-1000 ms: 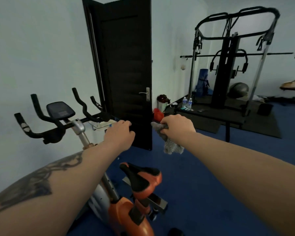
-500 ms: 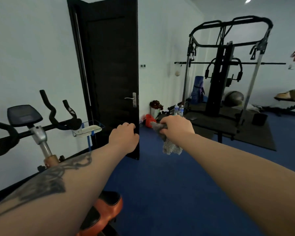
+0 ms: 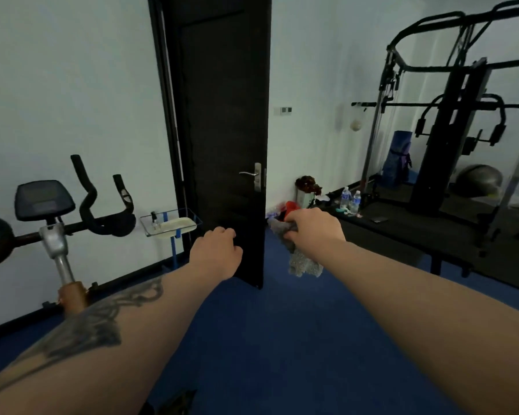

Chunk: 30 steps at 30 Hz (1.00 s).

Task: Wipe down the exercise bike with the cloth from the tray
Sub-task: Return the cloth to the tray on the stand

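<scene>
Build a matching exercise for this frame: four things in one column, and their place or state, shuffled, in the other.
Things:
1. cloth
2. left hand
3. tray
4. water bottles

Place or state:
A. mounted by the door frame, beside the handlebars
B. on the black mat near the wall
C. hanging from the right hand
D. fingers curled, holding nothing

Pairs: 1-C, 2-D, 3-A, 4-B

speckled grey cloth (image 3: 304, 260) | black-handled, silver-stemmed exercise bike (image 3: 54, 235) | white tray (image 3: 174, 226) on blue stand | black door (image 3: 225, 139) | blue floor (image 3: 282, 339) | dark-tattooed forearm (image 3: 102, 324)
</scene>
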Each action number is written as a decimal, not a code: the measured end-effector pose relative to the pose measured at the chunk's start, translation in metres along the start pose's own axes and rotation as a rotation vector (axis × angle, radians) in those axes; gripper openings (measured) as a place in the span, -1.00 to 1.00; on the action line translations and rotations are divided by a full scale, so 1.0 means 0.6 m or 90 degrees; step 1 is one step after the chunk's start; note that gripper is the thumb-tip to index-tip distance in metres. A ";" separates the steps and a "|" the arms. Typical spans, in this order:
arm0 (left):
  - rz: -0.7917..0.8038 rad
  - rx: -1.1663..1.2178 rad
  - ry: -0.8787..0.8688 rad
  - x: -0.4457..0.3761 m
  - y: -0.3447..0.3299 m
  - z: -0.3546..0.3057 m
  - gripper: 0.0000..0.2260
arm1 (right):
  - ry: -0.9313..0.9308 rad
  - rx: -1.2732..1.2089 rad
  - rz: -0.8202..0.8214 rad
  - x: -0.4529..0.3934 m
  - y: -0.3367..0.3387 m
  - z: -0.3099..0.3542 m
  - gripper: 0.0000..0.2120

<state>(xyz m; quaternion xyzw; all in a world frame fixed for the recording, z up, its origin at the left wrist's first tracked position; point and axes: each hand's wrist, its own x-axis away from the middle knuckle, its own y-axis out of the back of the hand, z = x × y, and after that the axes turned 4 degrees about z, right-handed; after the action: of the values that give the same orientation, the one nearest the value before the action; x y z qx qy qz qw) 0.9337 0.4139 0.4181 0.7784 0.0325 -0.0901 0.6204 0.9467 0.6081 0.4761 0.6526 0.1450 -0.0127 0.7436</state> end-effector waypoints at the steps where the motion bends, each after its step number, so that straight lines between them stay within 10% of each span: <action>1: -0.004 0.000 0.013 -0.017 -0.008 -0.001 -0.61 | 0.017 0.002 0.000 -0.024 -0.008 -0.010 -0.83; 18: -0.070 -0.055 0.237 -0.305 -0.053 -0.033 -0.64 | 0.248 -0.035 0.036 -0.405 -0.106 -0.153 -0.80; 30: -0.072 -0.074 0.320 -0.539 -0.098 0.146 -0.65 | 0.329 -0.054 0.037 -0.709 -0.231 -0.082 -0.77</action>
<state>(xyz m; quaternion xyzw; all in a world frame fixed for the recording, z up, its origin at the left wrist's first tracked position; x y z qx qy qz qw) 0.5982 0.3620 0.4011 0.7366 0.2337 0.0737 0.6304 0.5006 0.5633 0.4359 0.6061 0.3118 0.1817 0.7088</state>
